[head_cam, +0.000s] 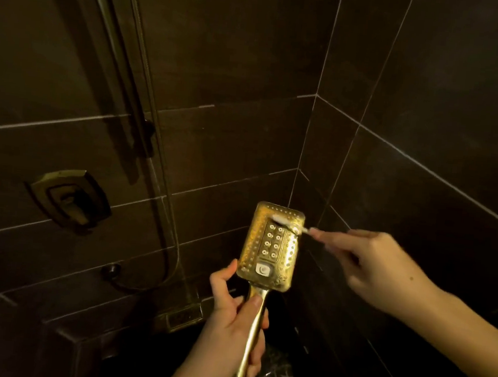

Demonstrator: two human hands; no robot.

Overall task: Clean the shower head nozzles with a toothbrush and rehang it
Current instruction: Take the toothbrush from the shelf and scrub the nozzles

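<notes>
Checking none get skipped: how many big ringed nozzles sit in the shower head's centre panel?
8: two columns of four on the shower head, above its white button. The toothbrush lies just above them.

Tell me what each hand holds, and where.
Left hand grips the shower head by its handle; right hand holds the toothbrush by its handle end.
</notes>
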